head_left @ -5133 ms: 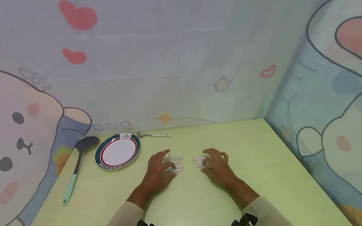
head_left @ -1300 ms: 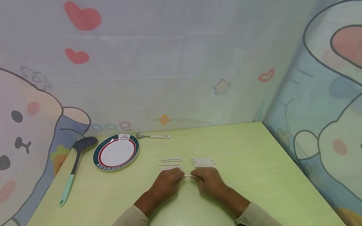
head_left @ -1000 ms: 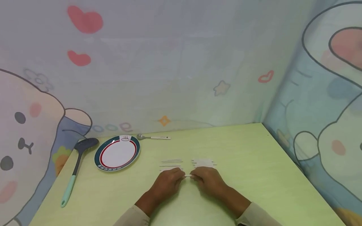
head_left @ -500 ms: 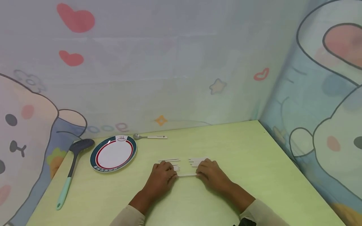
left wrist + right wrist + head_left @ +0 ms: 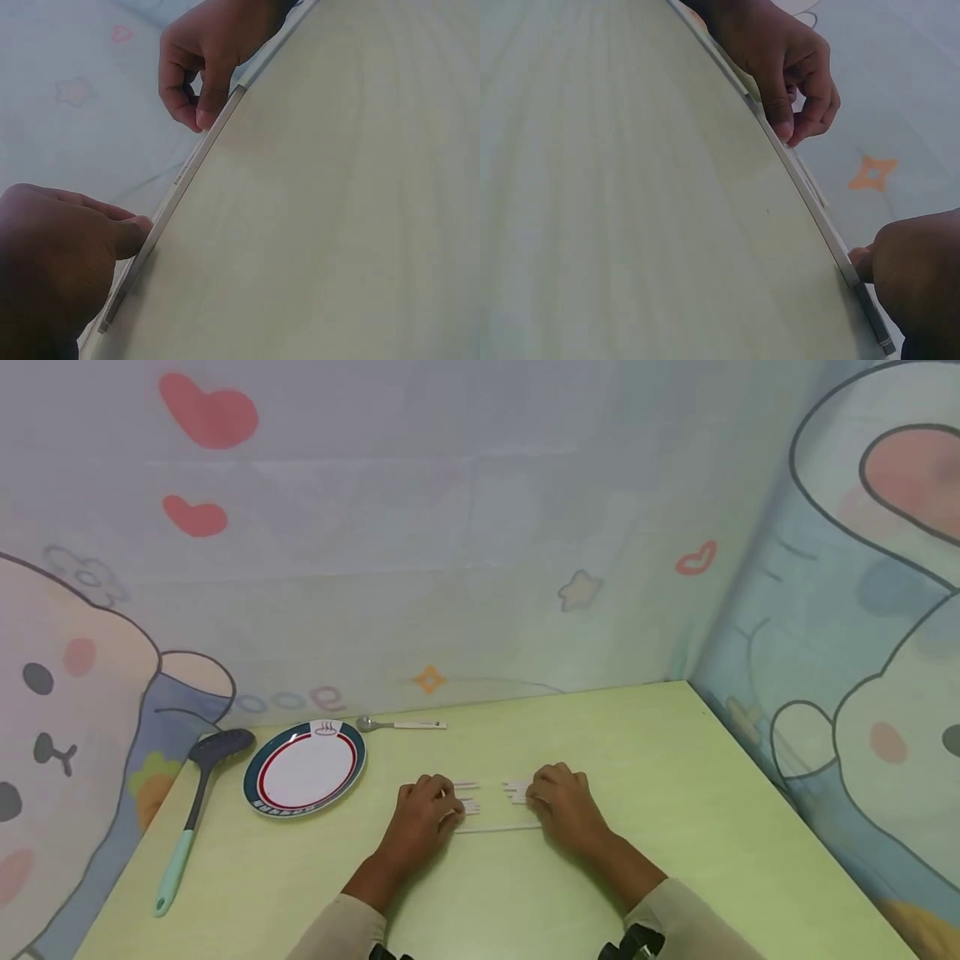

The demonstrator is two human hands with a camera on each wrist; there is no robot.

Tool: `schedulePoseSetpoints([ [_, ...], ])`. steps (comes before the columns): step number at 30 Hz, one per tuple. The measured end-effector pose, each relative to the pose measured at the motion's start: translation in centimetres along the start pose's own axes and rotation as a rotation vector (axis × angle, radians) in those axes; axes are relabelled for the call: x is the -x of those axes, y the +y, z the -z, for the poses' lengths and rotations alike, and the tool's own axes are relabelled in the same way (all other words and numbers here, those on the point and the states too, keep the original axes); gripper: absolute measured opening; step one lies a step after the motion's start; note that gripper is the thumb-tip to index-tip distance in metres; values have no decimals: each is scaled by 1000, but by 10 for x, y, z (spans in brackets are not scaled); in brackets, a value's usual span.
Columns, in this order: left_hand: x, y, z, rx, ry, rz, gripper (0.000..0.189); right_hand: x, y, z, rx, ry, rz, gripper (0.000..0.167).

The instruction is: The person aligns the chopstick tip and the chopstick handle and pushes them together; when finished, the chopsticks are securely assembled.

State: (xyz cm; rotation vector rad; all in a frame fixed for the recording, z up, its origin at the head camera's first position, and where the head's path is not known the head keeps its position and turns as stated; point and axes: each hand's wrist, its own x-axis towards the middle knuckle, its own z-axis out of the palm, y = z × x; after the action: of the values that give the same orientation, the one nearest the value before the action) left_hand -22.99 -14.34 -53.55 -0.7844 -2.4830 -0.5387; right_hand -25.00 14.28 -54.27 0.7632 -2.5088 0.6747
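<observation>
A long, thin white stick (image 5: 497, 829) lies crosswise on the table, spanning the space between both hands. My left hand (image 5: 420, 821) pinches near its left end, fingers curled over a bundle of thin white sticks (image 5: 470, 807). At the other end my right hand (image 5: 567, 806) pinches with thumb and fingers bunched, partly covering a second bundle of white sticks (image 5: 516, 788). In the left wrist view the front stick (image 5: 176, 196) runs past both thumbs. The right wrist view shows the same stick (image 5: 817, 214), with the left thumb and fingertips right at its back edge.
A white plate (image 5: 307, 774) with a green and red rim is at the back left. Beside it lies a black ladle (image 5: 201, 793) with a mint handle. A small spoon (image 5: 405, 725) lies along the back edge, before a printed cloth wall (image 5: 360, 527).
Both hands, close together about a second ago around a short visible piece of the stick, have slid apart and slightly away from the body, exposing more of it. Plate, ladle and spoon stay put.
</observation>
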Motion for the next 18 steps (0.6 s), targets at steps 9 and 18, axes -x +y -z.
schedulePoseSetpoints([
  [9, -4, 4, -2, 15, 8, 15, 15, -3, -3, -1, -12, -49, -78, 11],
  [18, -4, 4, -5, 84, -73, 105, 15, -7, -12, -4, -40, -123, -135, 15],
])
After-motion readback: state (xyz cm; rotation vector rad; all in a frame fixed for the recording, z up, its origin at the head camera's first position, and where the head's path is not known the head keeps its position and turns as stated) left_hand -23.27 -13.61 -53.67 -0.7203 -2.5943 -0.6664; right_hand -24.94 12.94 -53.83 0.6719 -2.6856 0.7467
